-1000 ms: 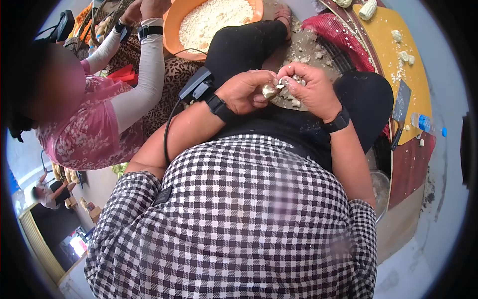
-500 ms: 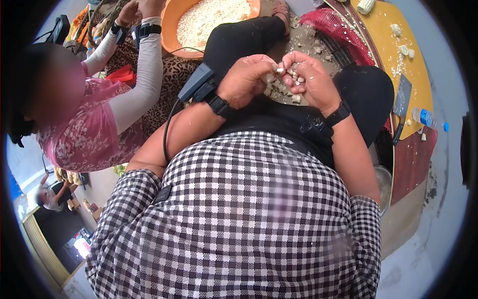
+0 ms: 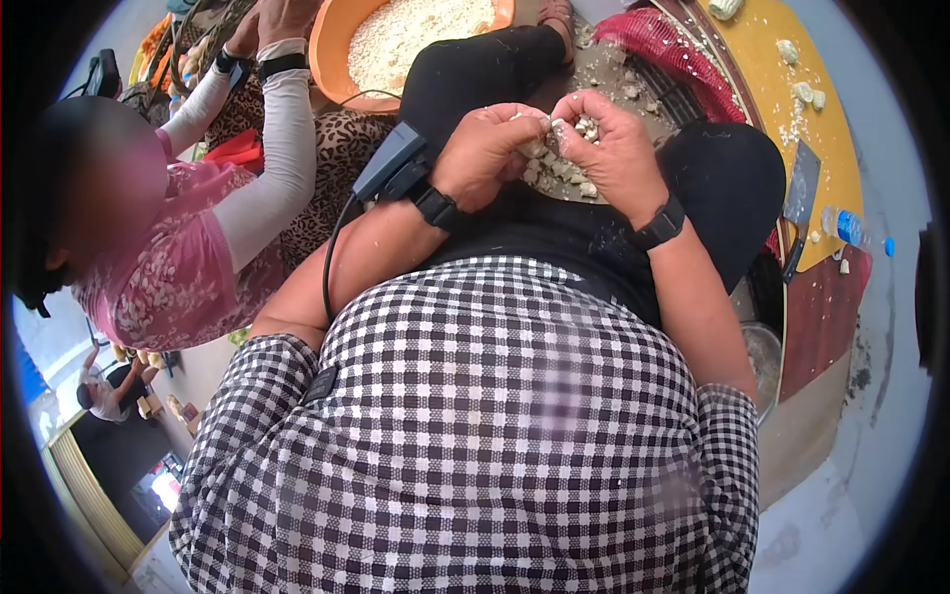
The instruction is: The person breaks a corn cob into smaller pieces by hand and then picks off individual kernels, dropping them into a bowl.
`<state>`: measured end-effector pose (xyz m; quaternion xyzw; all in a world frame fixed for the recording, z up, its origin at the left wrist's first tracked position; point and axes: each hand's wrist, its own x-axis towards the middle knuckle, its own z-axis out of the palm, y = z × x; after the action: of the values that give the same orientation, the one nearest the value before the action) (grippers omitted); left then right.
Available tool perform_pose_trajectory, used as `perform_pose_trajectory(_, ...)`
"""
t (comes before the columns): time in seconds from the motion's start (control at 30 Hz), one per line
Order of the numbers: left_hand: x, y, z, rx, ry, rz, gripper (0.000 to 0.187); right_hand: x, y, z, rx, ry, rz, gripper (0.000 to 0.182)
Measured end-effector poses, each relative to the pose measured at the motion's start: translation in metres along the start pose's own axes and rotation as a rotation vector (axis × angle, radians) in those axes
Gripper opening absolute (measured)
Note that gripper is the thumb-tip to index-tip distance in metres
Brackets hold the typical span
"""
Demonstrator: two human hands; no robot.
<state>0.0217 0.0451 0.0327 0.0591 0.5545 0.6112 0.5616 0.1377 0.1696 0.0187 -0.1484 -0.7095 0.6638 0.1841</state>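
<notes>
My left hand point(image 3: 487, 148) is closed in a pinch at the upper middle, its thumb and finger meeting the fingertips of my right hand point(image 3: 616, 153). Small whitish pieces point(image 3: 587, 129) show inside the curled fingers of my right hand. What my left hand pinches is too small and covered to name. Below and between the hands, more whitish broken pieces point(image 3: 559, 173) lie on a flat grey-brown surface. Both wrists carry black bands.
An orange basin point(image 3: 330, 49) of pale kernels stands beyond my left leg. A co-worker point(image 3: 168, 238) sits at the left. On the right, a yellow board point(image 3: 836, 178) bears a cleaver point(image 3: 803, 188), near a plastic bottle point(image 3: 849, 229). A red mesh bag point(image 3: 663, 49) lies behind.
My right hand has turned, its thumb now coming in to meet my left fingertips and covering more of the pieces. My left hand has hardly moved. The co-worker's hands have shifted slightly left.
</notes>
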Motion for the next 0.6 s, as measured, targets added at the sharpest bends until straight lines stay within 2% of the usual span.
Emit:
perform_pose_trajectory(0.2,0.005,0.0,0.003,0.089,0.003,0.048,0.011,0.004,0.005,-0.001,-0.078,0.023,-0.064,0.006)
perform_pose_trajectory(0.27,0.004,0.001,0.008,0.124,0.036,0.07,0.01,0.004,0.005,-0.001,-0.079,0.024,-0.031,0.007)
perform_pose_trajectory(0.37,0.005,0.004,0.01,0.38,0.07,0.193,0.012,0.006,0.013,-0.002,0.032,-0.014,0.178,0.009)
perform_pose_trajectory(0.47,0.009,-0.002,0.007,0.567,-0.02,0.389,0.013,0.011,0.023,-0.005,0.351,-0.119,0.442,0.011)
perform_pose_trajectory(0.57,0.013,0.0,0.009,0.501,-0.045,0.451,0.015,0.013,0.017,-0.007,0.716,-0.112,0.55,0.01)
perform_pose_trajectory(0.6,0.015,0.004,0.01,0.422,-0.042,0.38,0.016,0.015,0.013,-0.009,0.777,-0.105,0.53,0.009)
